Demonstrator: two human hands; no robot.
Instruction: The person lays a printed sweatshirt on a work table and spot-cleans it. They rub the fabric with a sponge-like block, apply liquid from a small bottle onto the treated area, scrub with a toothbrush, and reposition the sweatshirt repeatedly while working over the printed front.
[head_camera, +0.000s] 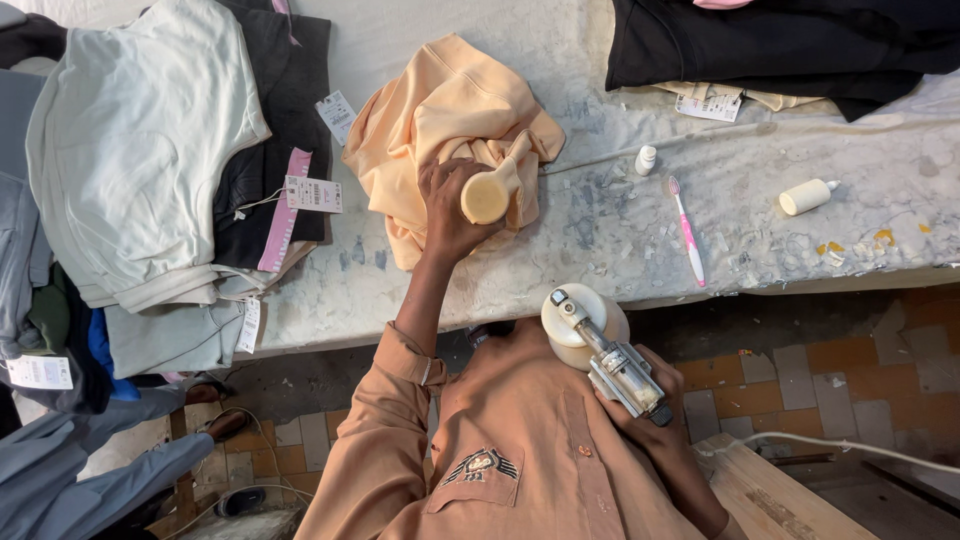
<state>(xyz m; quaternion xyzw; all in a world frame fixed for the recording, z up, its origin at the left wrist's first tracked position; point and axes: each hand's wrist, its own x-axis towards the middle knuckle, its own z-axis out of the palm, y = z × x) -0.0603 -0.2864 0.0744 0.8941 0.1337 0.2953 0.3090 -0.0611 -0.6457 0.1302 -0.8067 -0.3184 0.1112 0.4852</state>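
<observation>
A peach garment (440, 120) lies crumpled on the stained white table (600, 230). My left hand (447, 205) grips a fold of it, stretched over a rounded form (485, 197). My right hand (655, 425) holds a metal spray gun (615, 365) with a cream cup (575, 330) below the table edge, nozzle toward the table.
A pink toothbrush (686, 230), a small white bottle (646, 159) and a white tube (806, 196) lie right of the garment. Tagged folded clothes (150, 150) are piled at left, dark garments (790, 45) at the top right. A tiled floor (800, 380) and a wooden plank (770, 490) are below.
</observation>
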